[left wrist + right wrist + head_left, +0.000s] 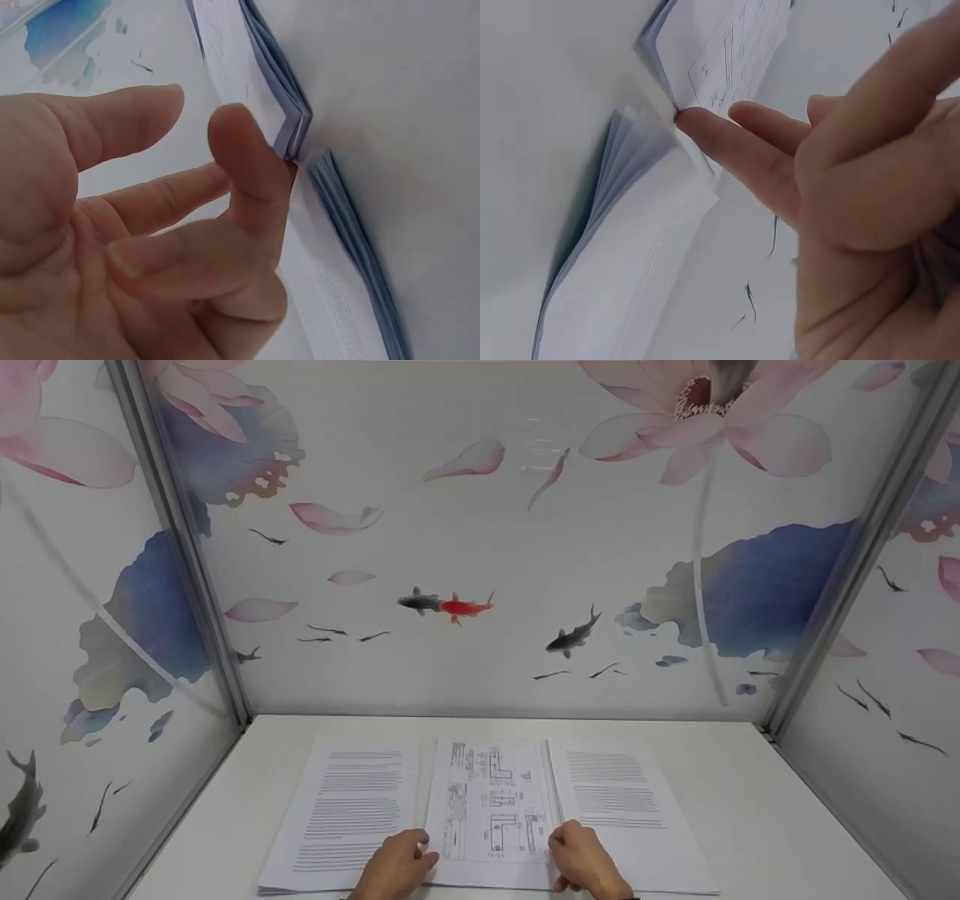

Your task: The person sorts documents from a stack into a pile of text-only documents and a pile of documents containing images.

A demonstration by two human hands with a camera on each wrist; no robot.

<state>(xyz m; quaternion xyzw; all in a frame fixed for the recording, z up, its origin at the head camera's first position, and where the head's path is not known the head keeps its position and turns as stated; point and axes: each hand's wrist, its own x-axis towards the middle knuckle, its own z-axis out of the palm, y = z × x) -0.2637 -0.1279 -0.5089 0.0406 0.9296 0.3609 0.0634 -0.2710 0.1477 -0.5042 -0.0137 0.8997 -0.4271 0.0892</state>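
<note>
Three stacks of paper lie side by side on a white table. The middle stack (472, 802) has a technical drawing on its top sheet; the left stack (349, 810) and the right stack (615, 802) show printed lines of text. At the middle stack's left edge is my left hand (396, 866), its thumb apart and fingers loosely bent, with a fingertip (289, 172) right at the stack's corner. On the opposite side my right hand (586, 861) touches the middle stack's near corner with an outstretched fingertip (694, 120). Neither hand pinches any paper.
The white table (750, 810) meets a back panel (487, 547) printed with lotus flowers, petals and fish. Side panels stand at left and right, joined to it by grey metal posts (184, 547).
</note>
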